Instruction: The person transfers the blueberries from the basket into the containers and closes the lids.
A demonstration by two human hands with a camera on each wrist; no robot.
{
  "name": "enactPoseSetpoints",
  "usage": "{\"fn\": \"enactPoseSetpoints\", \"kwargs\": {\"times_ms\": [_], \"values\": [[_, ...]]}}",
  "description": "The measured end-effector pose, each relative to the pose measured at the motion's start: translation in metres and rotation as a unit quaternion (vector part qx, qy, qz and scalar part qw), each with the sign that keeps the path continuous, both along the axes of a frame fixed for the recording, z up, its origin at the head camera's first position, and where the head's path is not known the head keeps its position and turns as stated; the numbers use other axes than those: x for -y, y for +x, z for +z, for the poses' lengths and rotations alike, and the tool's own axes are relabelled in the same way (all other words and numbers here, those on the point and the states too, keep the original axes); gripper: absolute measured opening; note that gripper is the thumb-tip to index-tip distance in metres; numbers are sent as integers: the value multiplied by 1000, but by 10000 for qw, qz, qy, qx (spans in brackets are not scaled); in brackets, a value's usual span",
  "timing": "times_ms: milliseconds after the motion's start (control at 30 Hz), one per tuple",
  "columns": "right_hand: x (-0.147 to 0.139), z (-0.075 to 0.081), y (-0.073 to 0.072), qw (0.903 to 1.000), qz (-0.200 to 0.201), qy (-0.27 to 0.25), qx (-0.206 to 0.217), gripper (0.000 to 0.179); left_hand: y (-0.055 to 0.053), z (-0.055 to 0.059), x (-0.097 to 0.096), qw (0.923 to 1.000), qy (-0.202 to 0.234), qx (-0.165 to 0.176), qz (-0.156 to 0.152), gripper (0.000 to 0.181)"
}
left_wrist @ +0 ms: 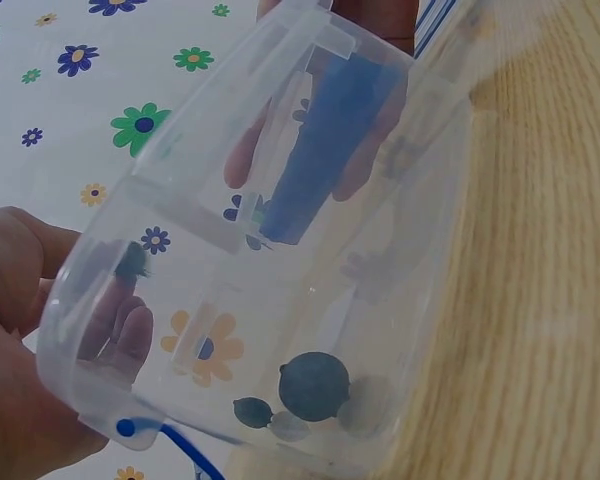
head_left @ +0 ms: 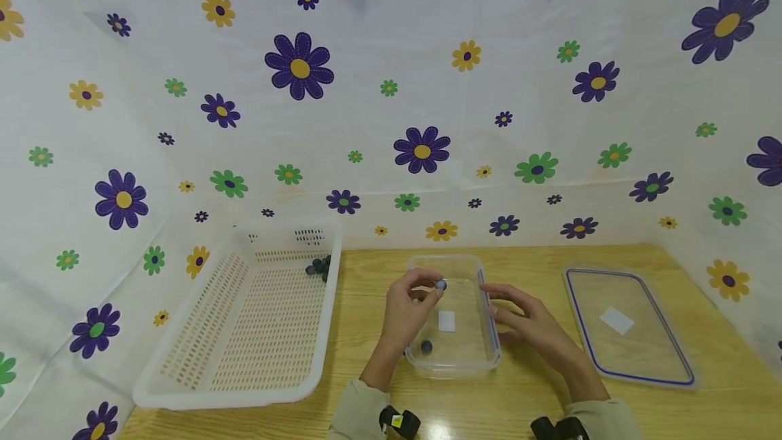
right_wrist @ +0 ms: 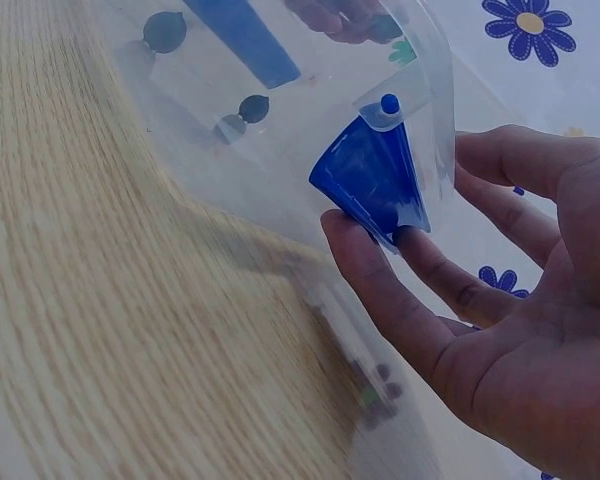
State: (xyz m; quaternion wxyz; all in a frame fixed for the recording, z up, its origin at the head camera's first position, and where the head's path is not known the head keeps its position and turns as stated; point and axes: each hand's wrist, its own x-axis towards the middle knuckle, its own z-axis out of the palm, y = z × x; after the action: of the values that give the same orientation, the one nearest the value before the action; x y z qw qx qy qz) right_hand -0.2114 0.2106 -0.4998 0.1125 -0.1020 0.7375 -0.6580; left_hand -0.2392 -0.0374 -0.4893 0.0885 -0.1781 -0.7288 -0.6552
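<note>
My left hand (head_left: 406,307) pinches a blueberry (head_left: 441,285) between thumb and fingertips, over a clear plastic container (head_left: 452,365). In the left wrist view that berry (left_wrist: 132,260) shows as a dark spot through the container's wall. Inside the container lie a larger blueberry (left_wrist: 315,385) and a smaller one (left_wrist: 252,412), their reflections beside them. My right hand (head_left: 531,321) rests its fingertips against the container's right side. Seen from the right wrist, those fingers (right_wrist: 450,270) are fairly straight and touch the blue-lined clasp flap (right_wrist: 370,180).
On the left stands a white perforated basket (head_left: 326,331), with several dark blueberries (head_left: 319,266) gathered at its back right. A clear lid (head_left: 647,352) with a blue seal lies flat on the wooden table (head_left: 366,277) at the right. Flower-print cloth (head_left: 366,114) hangs behind and at the sides.
</note>
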Motion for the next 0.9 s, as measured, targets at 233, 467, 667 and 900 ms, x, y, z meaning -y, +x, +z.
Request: {"fn": "enactPoseSetpoints", "kwargs": {"times_ms": [233,467,667,900], "values": [[-3,2,1,10000,-39,-15,-9,53,0,2,-3,10000,-34,-22,85,17],[-5,3,1,10000,-77,-14,12,53,-2,6,-4,10000,-1,-16,-14,15],[-5,2,1,10000,-19,21,-27,52,5,23,2,9999,33,80,-70,16],[-1,0,0,10000,-52,-12,44,53,22,61,17,9998,-77,171,-81,20]]}}
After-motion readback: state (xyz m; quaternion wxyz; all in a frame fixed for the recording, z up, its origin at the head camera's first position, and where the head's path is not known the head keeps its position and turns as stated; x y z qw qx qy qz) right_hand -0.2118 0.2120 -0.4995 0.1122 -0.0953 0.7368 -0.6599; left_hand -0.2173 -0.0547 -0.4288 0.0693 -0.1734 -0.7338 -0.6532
